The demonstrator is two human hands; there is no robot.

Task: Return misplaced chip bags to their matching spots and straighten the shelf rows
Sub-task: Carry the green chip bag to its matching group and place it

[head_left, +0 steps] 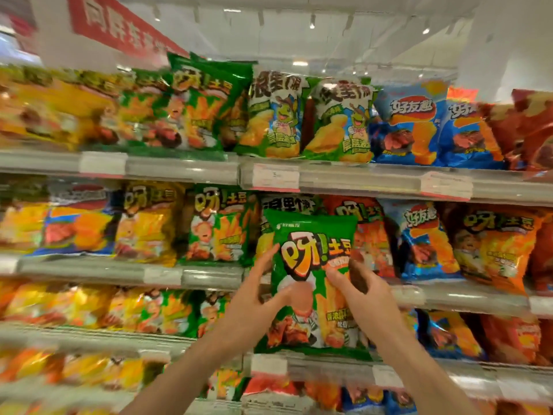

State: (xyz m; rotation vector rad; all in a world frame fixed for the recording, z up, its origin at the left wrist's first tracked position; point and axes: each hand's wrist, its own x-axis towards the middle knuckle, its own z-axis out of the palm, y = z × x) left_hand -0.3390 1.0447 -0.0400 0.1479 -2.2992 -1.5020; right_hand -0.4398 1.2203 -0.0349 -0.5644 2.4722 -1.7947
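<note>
A green chip bag (311, 235) is held upright in front of the shelves, between both hands. My left hand (254, 298) grips its left edge, thumb on the front. My right hand (362, 295) grips its right side, fingers curled over the front. Behind it, the second shelf row holds a white-and-green bag (287, 205) and an orange bag (359, 211). A matching green bag (220, 223) stands just left of there. More matching green bags (203, 106) stand on the top shelf.
The top shelf carries yellow, green, white-green (275, 115), blue (410, 124) and red bags. Shelf rails with price tags (275, 176) run below each row. Blue bags (425, 241) and orange bags (493, 244) fill the right side. A red banner (119, 22) hangs overhead.
</note>
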